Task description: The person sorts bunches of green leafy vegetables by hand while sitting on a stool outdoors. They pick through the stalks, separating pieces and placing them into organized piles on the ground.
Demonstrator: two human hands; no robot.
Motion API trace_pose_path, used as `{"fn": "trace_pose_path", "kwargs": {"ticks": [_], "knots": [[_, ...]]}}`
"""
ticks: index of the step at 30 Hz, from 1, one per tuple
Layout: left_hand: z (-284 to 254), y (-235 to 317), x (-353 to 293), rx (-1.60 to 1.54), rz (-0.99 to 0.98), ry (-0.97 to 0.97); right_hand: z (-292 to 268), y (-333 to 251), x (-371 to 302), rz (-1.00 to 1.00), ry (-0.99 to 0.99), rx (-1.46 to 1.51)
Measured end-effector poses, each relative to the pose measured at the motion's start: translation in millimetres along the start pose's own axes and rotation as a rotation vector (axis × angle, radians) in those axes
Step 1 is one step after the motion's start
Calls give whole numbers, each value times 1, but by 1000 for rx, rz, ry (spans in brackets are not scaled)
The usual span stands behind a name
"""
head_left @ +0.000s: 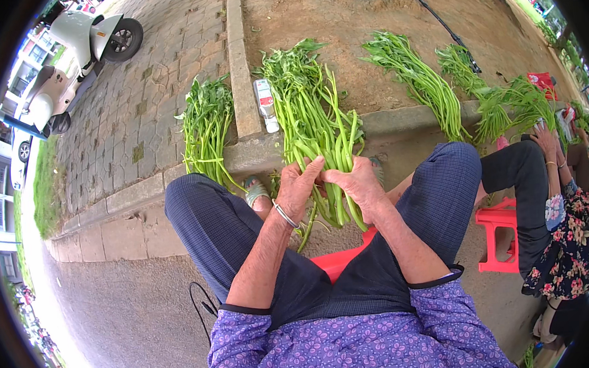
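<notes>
- From my remote view, the work is partway along, I judge: the green stems [336, 148] in the person's hands are loose, with uneven lower ends hanging between the knees.
- Directly beyond them, a large leafy pile [296, 84] spreads over the curb [398, 120] and the bare soil; the held stems overlap it, so I can't tell exactly where one stops and the other begins.
- I see a left-hand bunch [206, 122] lying by the left knee, leaves pointing away, and a right-hand bunch [422, 77] stretched across the curb with its stalks roughly parallel. Both look gathered to me, but I can't confirm that either is finished or tied.
- The large pile, I'd judge, is what remains within reach.
- The left hand [298, 190] is curled, thumb pressed toward the forefinger, closed around stems; I can't see its other fingertips.
- The right hand [360, 187] grasps the same stems from the other side, thumb laid inward and nearly meeting the left thumb; its fingertips are hidden from me behind the greens.
- A plastic bottle [266, 105] lies just left of the pile, touching no hand.
- Farther right, a co-worker's hand [545, 142] is near other greens [513, 106].
</notes>
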State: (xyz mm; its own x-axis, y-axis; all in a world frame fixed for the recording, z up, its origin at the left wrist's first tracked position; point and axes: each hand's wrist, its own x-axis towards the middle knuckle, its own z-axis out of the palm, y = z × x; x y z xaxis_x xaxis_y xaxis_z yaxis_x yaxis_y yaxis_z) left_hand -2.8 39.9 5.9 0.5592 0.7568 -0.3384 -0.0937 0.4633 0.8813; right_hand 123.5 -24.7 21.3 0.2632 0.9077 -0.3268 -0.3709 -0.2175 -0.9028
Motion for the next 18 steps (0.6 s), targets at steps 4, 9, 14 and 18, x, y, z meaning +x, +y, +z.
{"fn": "trace_pose_path", "kwargs": {"ticks": [4, 9, 14, 18], "knots": [[-3, 1, 1, -32, -12, -59, -1, -6, -3, 64, -25, 174], [0, 10, -1, -110, -74, -31, -13, -8, 2, 121, -22, 241], [-5, 8, 3, -109, -148, 88, -20, -12, 5, 30, 150, 96], [-9, 8, 6, -184, -167, 104, -26, -18, 7, -23, 242, 148]]}}
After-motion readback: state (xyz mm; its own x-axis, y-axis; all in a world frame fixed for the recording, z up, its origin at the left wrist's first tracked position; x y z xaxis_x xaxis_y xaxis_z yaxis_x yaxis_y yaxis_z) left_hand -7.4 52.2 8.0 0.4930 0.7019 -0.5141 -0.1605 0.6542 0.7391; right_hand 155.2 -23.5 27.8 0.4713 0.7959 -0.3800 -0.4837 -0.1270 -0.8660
